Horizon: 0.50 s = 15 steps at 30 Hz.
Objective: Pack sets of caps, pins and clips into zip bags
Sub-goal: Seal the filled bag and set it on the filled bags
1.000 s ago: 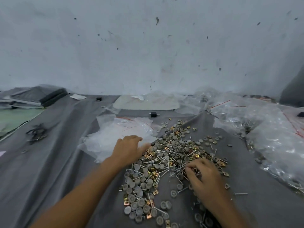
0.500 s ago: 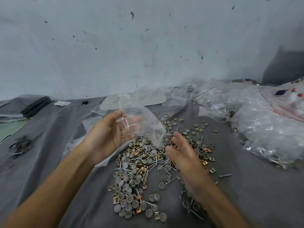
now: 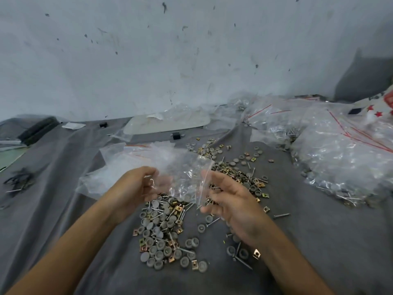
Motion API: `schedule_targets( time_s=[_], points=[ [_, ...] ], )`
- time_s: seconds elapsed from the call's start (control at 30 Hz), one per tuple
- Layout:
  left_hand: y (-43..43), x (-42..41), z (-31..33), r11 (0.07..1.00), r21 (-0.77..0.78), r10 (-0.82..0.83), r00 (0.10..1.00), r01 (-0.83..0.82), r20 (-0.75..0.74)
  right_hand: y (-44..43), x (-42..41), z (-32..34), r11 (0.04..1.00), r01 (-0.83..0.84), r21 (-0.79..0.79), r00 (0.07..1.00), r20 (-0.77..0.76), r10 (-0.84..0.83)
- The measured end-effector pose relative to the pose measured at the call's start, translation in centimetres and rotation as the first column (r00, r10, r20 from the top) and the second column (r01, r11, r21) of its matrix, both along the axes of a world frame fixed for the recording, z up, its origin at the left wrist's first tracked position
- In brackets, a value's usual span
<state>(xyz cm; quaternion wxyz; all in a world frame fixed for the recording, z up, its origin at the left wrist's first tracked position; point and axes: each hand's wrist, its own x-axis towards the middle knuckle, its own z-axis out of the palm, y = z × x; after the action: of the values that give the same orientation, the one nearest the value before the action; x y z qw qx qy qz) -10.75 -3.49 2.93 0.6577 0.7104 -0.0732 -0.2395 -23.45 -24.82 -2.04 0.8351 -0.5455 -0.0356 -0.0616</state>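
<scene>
**Opening a bag over the loose stock.** A clear zip bag [image 3: 182, 175] is held in the air above the heap, between the hands. Its near-left edge is gripped by the curled fingers of the left hand [image 3: 136, 188]. The right hand [image 3: 229, 201] is set against the red-lined mouth edge with its fingers loosely bent. Whether that edge is pinched or only touched cannot be told through the plastic.

Grey caps [image 3: 148, 225], metal pins [image 3: 281, 215] and brass-coloured clips [image 3: 256, 253] lie mixed on the grey cloth [image 3: 63, 209] directly beneath. Empty bags [image 3: 119, 158] are stacked just beyond the left hand, and filled bags [image 3: 340, 162] are piled well to the right.

The following risks are judged likely:
- The thin film may slip from a one-sided grip, so that the mouth falls shut.
- The film may be pierced by pin points.
- A set may be miscounted, since the three parts are intermingled.
- Pieces dropped past the mouth would be lost back into the heap.
</scene>
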Motion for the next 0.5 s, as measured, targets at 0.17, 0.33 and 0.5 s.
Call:
schedule_targets(
  time_s=[0.17, 0.33, 0.5],
  points=[
    [1.2, 0.0, -0.4, 0.939, 0.338, -0.003, 0.979, -0.067, 0.202, 0.0, 0.3, -1.0, 0.725, 0.421, -0.545, 0.907, 0.28, -0.315],
    [1.8, -0.4, 0.0, 0.863, 0.502, -0.077, 0.968, -0.055, 0.238, -0.3, 0.1, -0.6, 0.808, 0.384, -0.446, 0.921, 0.244, -0.303],
    [0.1, -3.7, 2.6, 0.829, 0.555, -0.409, 0.755, 0.072, 0.513, -0.1, -0.2, 0.2, 0.84, 0.316, -0.442, 0.943, 0.241, -0.228]
  ],
)
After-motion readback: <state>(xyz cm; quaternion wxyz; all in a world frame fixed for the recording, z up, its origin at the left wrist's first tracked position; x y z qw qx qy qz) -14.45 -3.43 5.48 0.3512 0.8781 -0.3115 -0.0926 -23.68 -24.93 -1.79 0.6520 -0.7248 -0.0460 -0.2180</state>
